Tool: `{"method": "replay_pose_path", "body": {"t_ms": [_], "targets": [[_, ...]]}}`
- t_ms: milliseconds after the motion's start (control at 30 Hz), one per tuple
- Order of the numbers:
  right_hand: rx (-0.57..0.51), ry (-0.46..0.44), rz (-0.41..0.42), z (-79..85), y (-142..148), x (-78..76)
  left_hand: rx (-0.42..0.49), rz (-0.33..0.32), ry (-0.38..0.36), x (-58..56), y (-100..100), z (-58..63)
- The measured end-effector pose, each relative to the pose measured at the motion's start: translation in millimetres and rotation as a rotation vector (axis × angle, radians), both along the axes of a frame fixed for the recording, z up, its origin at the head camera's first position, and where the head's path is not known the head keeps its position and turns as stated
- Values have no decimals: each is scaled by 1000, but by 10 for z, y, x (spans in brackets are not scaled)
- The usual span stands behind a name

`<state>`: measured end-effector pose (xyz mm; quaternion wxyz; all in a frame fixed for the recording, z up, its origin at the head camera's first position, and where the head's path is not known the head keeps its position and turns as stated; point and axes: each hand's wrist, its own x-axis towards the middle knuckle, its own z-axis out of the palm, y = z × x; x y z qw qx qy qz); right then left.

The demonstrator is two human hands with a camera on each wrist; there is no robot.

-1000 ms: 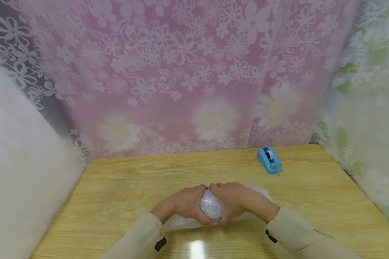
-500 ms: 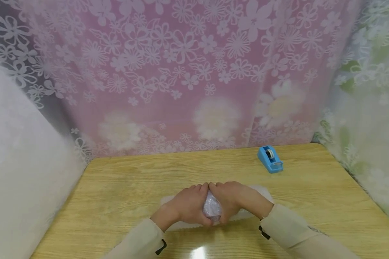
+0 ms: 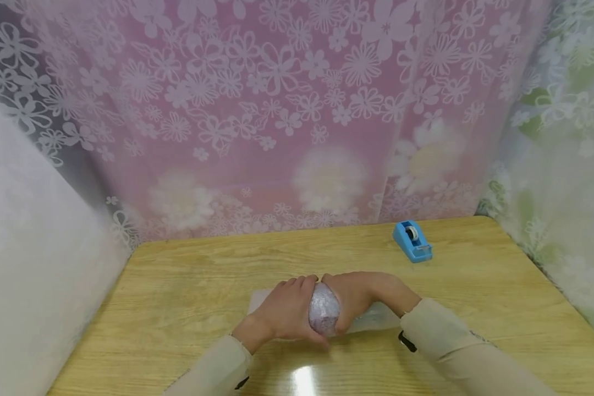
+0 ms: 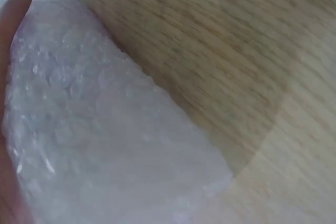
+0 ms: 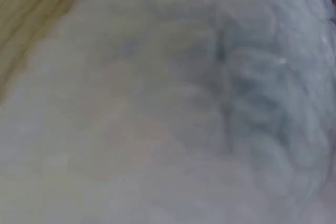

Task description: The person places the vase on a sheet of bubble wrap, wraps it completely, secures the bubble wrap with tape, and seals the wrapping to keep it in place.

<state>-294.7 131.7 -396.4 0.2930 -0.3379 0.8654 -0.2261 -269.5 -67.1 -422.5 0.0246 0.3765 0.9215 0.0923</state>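
A bundle wrapped in bubble wrap (image 3: pixel 324 309) lies near the front of the wooden table, its rounded middle showing between both hands. My left hand (image 3: pixel 288 309) grips it from the left, thumb on the near side and fingers over the far side. From the right, my right hand (image 3: pixel 353 297) holds it the same way, the fingertips of both hands close together at the top. Loose ends of the wrap stick out past each hand. In the left wrist view the bubble wrap (image 4: pixel 105 114) fills the left half; the right wrist view is mostly blurred wrap (image 5: pixel 157 108). What is inside is hidden.
A blue tape dispenser (image 3: pixel 412 242) with a roll of tape stands at the back right of the wooden table (image 3: pixel 193 275). A pink floral curtain (image 3: pixel 277 110) hangs behind the table, with pale cloth at both sides.
Both hands keep hold of the bundle and have shifted slightly up in view. The right-hand end of the wrap sits lower and looks flatter, and more of the bundle's middle shows.
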Motion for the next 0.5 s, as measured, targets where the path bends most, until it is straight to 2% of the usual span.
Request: {"method": "replay_pose_path", "body": {"t_ms": [133,233,300,400,500], "targets": [[-138,-33,49,-47,56,-31,14,-32,-11,-23,-4,1],[-166,-26,41,-57,85,-27,25,-34,12,-20,18,8],[-161,-12,27,-52,90,-16,18,-23,33,-12,35,10],[-92,47,-16,-19,107,24,-8,-6,53,5,54,19],[-54,74,-82,60,217,67,-38,10,39,20,61,33]]}}
